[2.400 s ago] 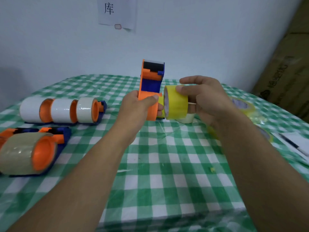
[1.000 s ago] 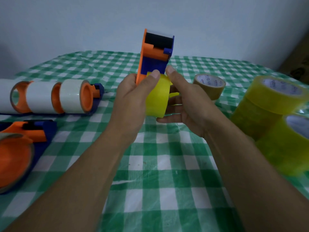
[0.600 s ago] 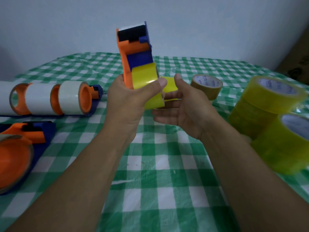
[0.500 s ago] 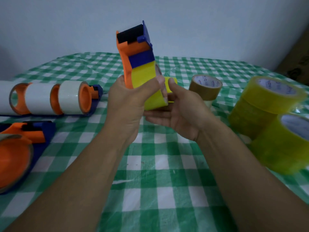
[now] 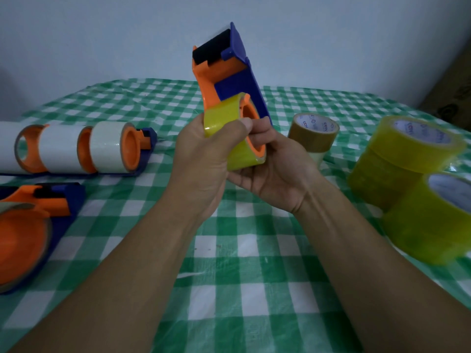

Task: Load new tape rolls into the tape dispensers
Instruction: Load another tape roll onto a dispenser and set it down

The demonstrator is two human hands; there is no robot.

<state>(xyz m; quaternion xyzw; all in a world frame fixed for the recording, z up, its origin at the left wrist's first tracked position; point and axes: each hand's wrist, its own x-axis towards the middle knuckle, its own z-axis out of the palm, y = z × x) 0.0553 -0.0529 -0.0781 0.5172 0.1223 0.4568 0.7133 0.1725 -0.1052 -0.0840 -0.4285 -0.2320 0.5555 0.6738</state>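
An orange and blue tape dispenser is held up above the table, its black cutter end tilted up and to the right. A yellow tape roll sits on the dispenser's orange hub. My left hand grips the yellow roll from the left, thumb curled over its face. My right hand cups the roll and dispenser from below and the right, fingers curled against the hub side.
Loaded dispensers with white tape lie in a row at the left. Another dispenser with clear tape lies at the near left. A brown roll and stacked yellow rolls stand on the checked tablecloth at the right.
The yellow roll went from my right hand onto the dispenser's hub. The dispenser has tilted so its cutter end leans right, and both hands now clasp the roll.
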